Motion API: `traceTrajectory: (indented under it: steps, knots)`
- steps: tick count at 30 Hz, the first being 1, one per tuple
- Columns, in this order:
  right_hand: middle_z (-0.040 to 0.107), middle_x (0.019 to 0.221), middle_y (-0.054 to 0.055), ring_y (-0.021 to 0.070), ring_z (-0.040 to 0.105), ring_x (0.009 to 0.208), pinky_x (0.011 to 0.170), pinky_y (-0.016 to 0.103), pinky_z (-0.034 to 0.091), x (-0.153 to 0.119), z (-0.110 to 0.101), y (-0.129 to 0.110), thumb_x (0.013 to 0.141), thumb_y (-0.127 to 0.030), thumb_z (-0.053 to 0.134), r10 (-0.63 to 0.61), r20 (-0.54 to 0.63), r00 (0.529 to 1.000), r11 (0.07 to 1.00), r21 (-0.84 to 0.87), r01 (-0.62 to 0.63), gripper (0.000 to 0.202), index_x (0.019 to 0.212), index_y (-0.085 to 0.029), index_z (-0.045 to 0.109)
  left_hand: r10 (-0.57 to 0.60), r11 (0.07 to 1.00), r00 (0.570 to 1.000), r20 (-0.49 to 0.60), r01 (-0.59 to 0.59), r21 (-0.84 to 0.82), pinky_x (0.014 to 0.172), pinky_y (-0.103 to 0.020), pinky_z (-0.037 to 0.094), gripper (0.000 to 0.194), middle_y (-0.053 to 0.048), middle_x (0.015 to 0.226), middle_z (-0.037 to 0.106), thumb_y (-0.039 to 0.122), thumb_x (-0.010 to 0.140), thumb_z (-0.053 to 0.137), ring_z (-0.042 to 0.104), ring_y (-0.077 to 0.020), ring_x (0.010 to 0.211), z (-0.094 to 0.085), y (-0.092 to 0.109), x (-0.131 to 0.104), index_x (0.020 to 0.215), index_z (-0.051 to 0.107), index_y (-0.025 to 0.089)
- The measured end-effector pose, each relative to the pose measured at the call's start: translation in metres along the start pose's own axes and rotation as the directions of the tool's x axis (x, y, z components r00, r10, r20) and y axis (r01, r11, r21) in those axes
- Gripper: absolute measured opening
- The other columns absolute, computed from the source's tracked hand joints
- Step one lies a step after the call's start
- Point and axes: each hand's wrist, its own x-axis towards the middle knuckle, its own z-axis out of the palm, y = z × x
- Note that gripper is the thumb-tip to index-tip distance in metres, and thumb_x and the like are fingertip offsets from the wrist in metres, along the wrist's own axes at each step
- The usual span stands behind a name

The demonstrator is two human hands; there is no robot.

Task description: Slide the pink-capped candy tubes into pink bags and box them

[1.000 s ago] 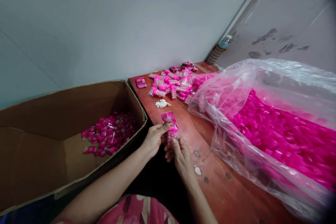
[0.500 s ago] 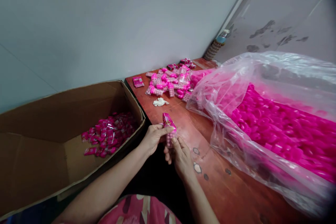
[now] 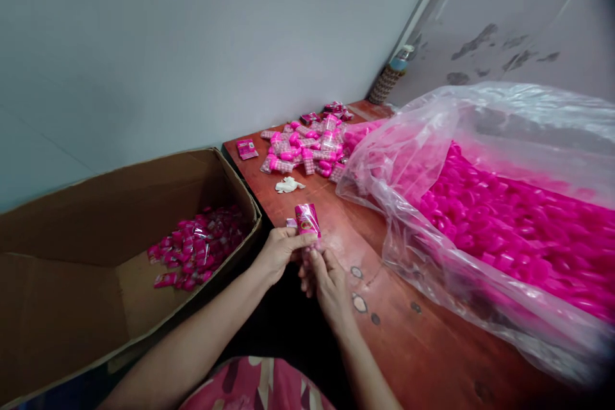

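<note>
Over the table's near edge, both hands hold a small clear bottle of pink candy balls with a printed pink sleeve (image 3: 307,219) at its upper end. My left hand (image 3: 281,253) pinches it from the left, thumb across the front at the sleeve's lower edge. From below, my right hand (image 3: 329,278) grips the lower part with closed fingers, which hide most of the bottle. A small pale printed flap (image 3: 291,223) shows beside the sleeve, above the left fingers. Beyond the hands lies a crumpled white scrap (image 3: 289,185).
Pink-capped candy bottles (image 3: 307,147) lie heaped at the back of the red table (image 3: 408,352). A flat pink packet (image 3: 246,148) lies left of them. The plastic bag (image 3: 408,230) at right holds pink caps. The cardboard box (image 3: 62,295) at left holds wrapped pieces (image 3: 192,246).
The sleeve now faces me more broadly and stands more upright. Less of the bottle shows between my hands, and the pale flap has come into sight. The view has shifted slightly.
</note>
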Motion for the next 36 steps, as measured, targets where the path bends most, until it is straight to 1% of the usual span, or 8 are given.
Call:
traceTrajectory:
  steps: [2, 4, 9, 13, 19, 26, 31, 36]
  knots:
    - [0.053, 0.057, -0.004, 0.0072, 0.047, 0.038, 0.032, 0.016, 0.035, -0.001, -0.001, 0.000, 0.083, -0.044, 0.043, -0.071, -0.093, 0.993, 0.986, -0.154, 0.056, 0.024, 0.083, -0.020, 0.047, 0.076, 0.995, 0.996, -0.050, -0.073, 0.070, 0.036, -0.022, 0.039, 0.026, -0.003, 0.051, 0.057, 0.031, 0.062, 0.070, 0.049, -0.0107, 0.037, 0.003, -0.002, -0.002, 0.066, 0.061, 0.007]
    - [0.052, 0.057, -0.004, 0.0070, 0.048, 0.039, 0.033, 0.015, 0.035, -0.001, -0.001, 0.000, 0.084, -0.043, 0.043, -0.102, -0.104, 0.989, 0.976, -0.202, 0.080, 0.023, 0.082, -0.020, 0.048, 0.112, 0.990, 0.991, -0.076, -0.105, 0.089, 0.034, -0.022, 0.037, 0.027, -0.002, 0.050, 0.057, 0.033, 0.061, 0.070, 0.049, -0.0107, 0.036, 0.006, -0.004, -0.006, 0.065, 0.060, 0.008]
    - [0.052, 0.056, -0.005, 0.0068, 0.046, 0.035, 0.029, 0.015, 0.034, -0.001, -0.002, -0.001, 0.086, -0.044, 0.039, -0.043, 0.037, 0.998, 0.999, -0.021, 0.044, 0.025, 0.084, -0.020, 0.046, 0.021, 0.998, 1.000, -0.016, -0.022, -0.052, 0.027, -0.021, 0.033, 0.035, 0.002, 0.041, 0.048, 0.044, 0.068, 0.062, 0.041, -0.0091, 0.029, 0.012, -0.005, -0.011, 0.061, 0.056, 0.010]
    - [0.052, 0.058, -0.005, 0.0063, 0.048, 0.038, 0.032, 0.014, 0.035, -0.003, -0.001, -0.001, 0.084, -0.042, 0.045, -0.063, -0.041, 0.997, 0.998, -0.028, 0.061, 0.022, 0.088, -0.020, 0.046, 0.048, 0.997, 0.997, -0.068, -0.052, -0.063, 0.028, -0.020, 0.034, 0.031, 0.002, 0.041, 0.047, 0.037, 0.066, 0.065, 0.043, -0.0085, 0.030, 0.012, -0.009, -0.010, 0.059, 0.054, 0.010]
    - [0.053, 0.056, -0.007, 0.0072, 0.048, 0.035, 0.029, 0.013, 0.034, -0.002, -0.003, -0.005, 0.083, -0.039, 0.048, -0.015, 0.012, 1.000, 0.970, 0.242, 0.012, 0.022, 0.091, -0.022, 0.038, -0.004, 0.999, 1.000, -0.016, 0.004, -0.037, 0.026, -0.024, 0.036, 0.030, 0.004, 0.040, 0.044, 0.038, 0.069, 0.063, 0.042, -0.0109, 0.027, 0.012, -0.017, -0.015, 0.060, 0.052, 0.011]
    - [0.056, 0.057, -0.008, 0.0077, 0.050, 0.037, 0.030, 0.013, 0.035, -0.005, -0.003, -0.002, 0.079, -0.034, 0.057, -0.043, -0.031, 0.999, 0.981, 0.190, 0.048, 0.026, 0.093, -0.024, 0.037, 0.040, 0.987, 0.994, -0.102, -0.055, -0.151, 0.032, -0.018, 0.035, 0.027, 0.002, 0.048, 0.049, 0.034, 0.068, 0.065, 0.044, -0.0070, 0.036, 0.010, -0.010, -0.016, 0.065, 0.052, 0.011]
    - [0.063, 0.070, -0.002, 0.0122, 0.061, 0.058, 0.053, 0.024, 0.050, -0.012, -0.008, -0.004, 0.081, -0.028, 0.055, -0.052, 0.119, 0.991, 0.954, 0.299, 0.014, 0.025, 0.099, -0.022, 0.039, 0.024, 0.987, 0.993, -0.118, -0.042, -0.154, 0.033, -0.019, 0.034, 0.027, -0.001, 0.055, 0.054, 0.034, 0.066, 0.067, 0.046, -0.0085, 0.040, 0.007, -0.007, -0.019, 0.064, 0.055, 0.009]
    - [0.059, 0.058, -0.006, 0.0109, 0.058, 0.046, 0.044, 0.020, 0.046, -0.004, -0.008, -0.002, 0.076, -0.024, 0.061, -0.028, 0.072, 0.997, 0.921, 0.388, -0.002, 0.023, 0.089, -0.022, 0.042, 0.050, 0.973, 0.999, -0.015, -0.052, -0.223, 0.041, -0.020, 0.037, 0.022, 0.000, 0.054, 0.053, 0.027, 0.067, 0.067, 0.043, -0.0056, 0.042, 0.014, -0.016, -0.031, 0.069, 0.060, 0.006]
